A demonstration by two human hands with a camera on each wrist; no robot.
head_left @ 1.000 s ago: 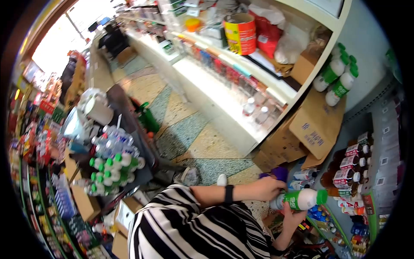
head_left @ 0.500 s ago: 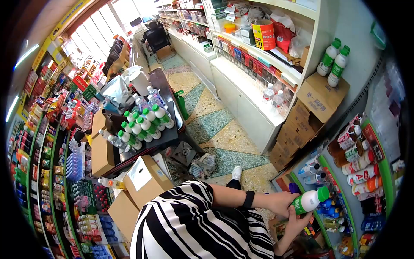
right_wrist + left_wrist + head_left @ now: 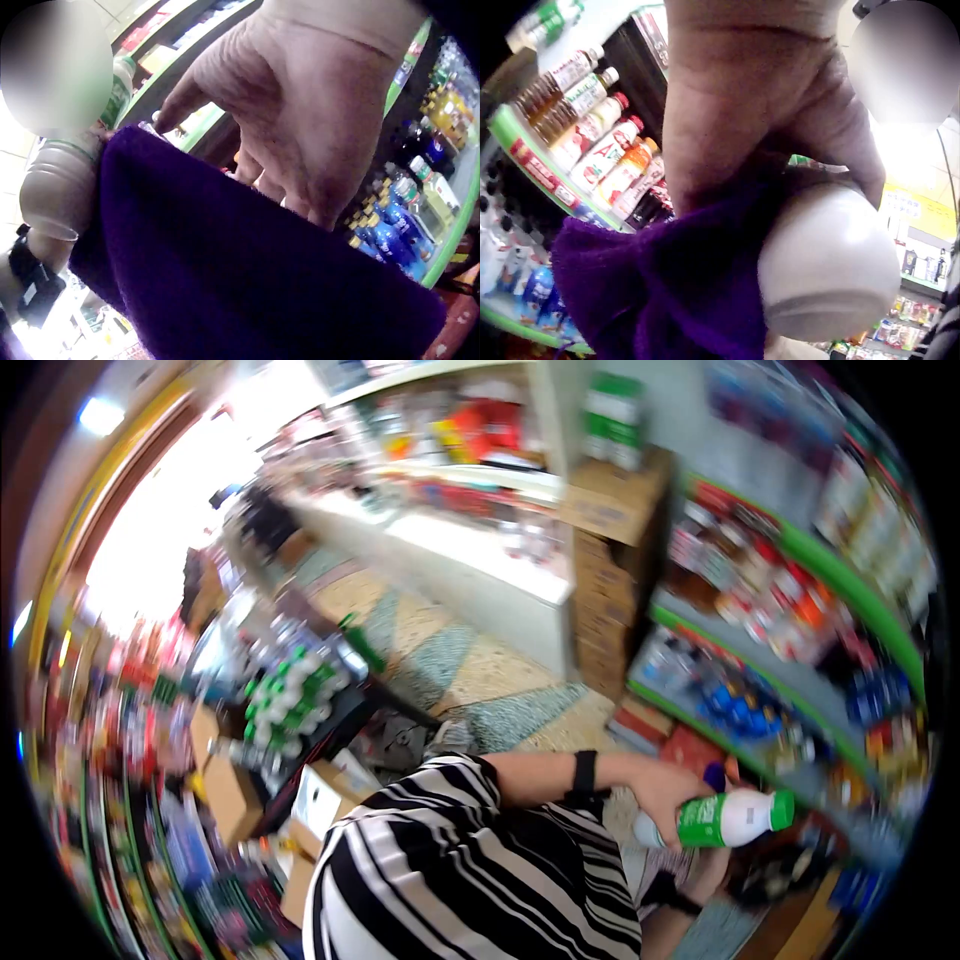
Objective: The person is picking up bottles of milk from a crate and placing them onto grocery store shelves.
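I see my left hand [image 3: 668, 792] gripping the white plastic bottle with green label and cap [image 3: 722, 819], beside the green-edged shelf [image 3: 800, 552]. My right hand [image 3: 315, 112] holds a purple cloth [image 3: 225, 270] under it.

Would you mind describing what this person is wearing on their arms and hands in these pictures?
Both hands are bare, with no gloves or rings visible. The left hand has a black band around its wrist, and the forearm is uncovered up to a short sleeve of a black-and-white striped top. The right hand has a dark band at its wrist, seen only blurrily in the head view.
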